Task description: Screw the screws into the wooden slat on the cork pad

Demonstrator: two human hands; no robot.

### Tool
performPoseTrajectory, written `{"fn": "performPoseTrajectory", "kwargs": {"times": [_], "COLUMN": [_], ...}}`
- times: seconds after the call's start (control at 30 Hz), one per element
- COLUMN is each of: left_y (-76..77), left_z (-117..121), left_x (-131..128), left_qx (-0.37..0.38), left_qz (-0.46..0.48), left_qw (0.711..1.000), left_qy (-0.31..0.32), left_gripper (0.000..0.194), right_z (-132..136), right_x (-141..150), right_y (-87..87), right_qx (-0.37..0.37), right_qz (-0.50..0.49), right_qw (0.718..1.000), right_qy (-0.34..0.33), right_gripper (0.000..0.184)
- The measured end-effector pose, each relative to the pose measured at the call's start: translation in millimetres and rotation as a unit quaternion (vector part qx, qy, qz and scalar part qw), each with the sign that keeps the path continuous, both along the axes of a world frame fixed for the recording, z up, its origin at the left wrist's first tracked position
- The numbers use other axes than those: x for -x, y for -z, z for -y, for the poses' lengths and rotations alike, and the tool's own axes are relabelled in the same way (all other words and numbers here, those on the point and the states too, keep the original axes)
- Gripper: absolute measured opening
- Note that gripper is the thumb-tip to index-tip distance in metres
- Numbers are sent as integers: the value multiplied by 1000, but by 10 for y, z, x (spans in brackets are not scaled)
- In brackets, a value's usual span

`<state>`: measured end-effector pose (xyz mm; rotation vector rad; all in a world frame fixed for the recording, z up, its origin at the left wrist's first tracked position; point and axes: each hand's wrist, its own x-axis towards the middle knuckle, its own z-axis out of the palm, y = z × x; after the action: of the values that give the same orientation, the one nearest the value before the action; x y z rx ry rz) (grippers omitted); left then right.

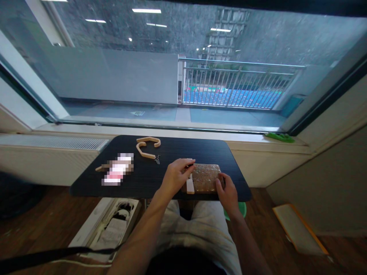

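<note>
A brown, speckled rectangular block [206, 178] lies near the front edge of the dark table. A pale strip [190, 185], light on top with a wooden end, stands across the block's left part. My left hand [176, 173] reaches over the strip's far end, its fingers pinched together; a small dark thing shows at the fingertips, too small to name. My right hand [228, 191] grips the block's right edge, thumb towards the top. Farther left lie curved wooden pieces [147, 156] and, beside them, a little heap of dark metal screws or pins [157, 159].
On the left of the table [172, 149] is a pixelated patch with a wooden end [100, 168] poking out. Behind stand a large window and sill with a green cloth [279, 137]. An open white box [107, 225] sits on the floor; a green bin [242, 209] is under the table.
</note>
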<state>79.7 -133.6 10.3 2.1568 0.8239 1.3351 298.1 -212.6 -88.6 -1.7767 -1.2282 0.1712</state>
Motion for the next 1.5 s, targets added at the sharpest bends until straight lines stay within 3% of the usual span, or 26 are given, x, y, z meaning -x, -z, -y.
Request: {"fn": "performPoseTrajectory", "kwargs": {"times": [0.7,1.5], "left_y": [-25,-16], "left_z": [17,20], "left_x": [14,-5], "left_qx": [32,7], "left_qz": [-11,-16], "left_qw": [999,1000], "left_qy": [12,3], "left_gripper": [23,24], "right_z": [5,14], "right_x": [-3,1], "right_y": [-5,-7], "right_qx": [-4,-1], "right_qz": [0,6], "right_qw": [1000,1000], "right_qy": [0,-3], "right_gripper": [44,44]}}
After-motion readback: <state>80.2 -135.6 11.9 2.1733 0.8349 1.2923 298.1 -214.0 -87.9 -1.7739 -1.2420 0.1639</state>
